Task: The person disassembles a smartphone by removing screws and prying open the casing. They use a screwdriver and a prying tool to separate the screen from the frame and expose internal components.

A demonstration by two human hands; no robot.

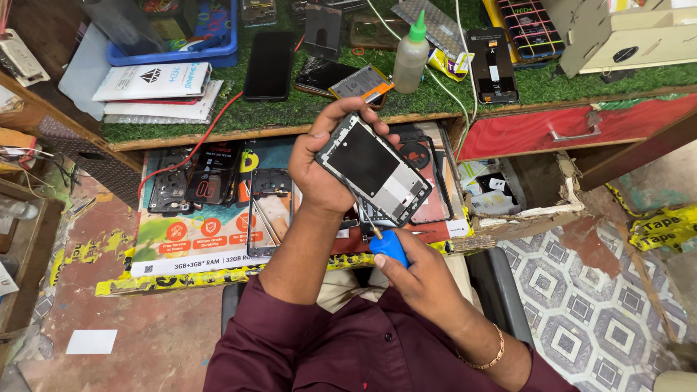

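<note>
Your left hand (319, 170) is closed around an opened phone (374, 169), thumb on its near edge and fingers curled over the far end, holding it tilted above the lower shelf. The phone shows its inner side: a dark frame around a black panel, with a grey metal plate at the lower end. Your right hand (421, 279) is wrapped around a blue-handled screwdriver (385, 243), whose thin shaft points up to the phone's lower edge.

Below lies a printed sheet (203, 232) strewn with phone frames (270, 210). The worktop (290, 109) beyond is covered in green turf and carries a black phone (269, 65), a green-capped squeeze bottle (411, 54), flat white boxes (156, 91) and a blue tray (181, 47). A red drawer (573, 127) sits to the right. The floor is red concrete on the left and patterned tile (581, 305) on the right.
</note>
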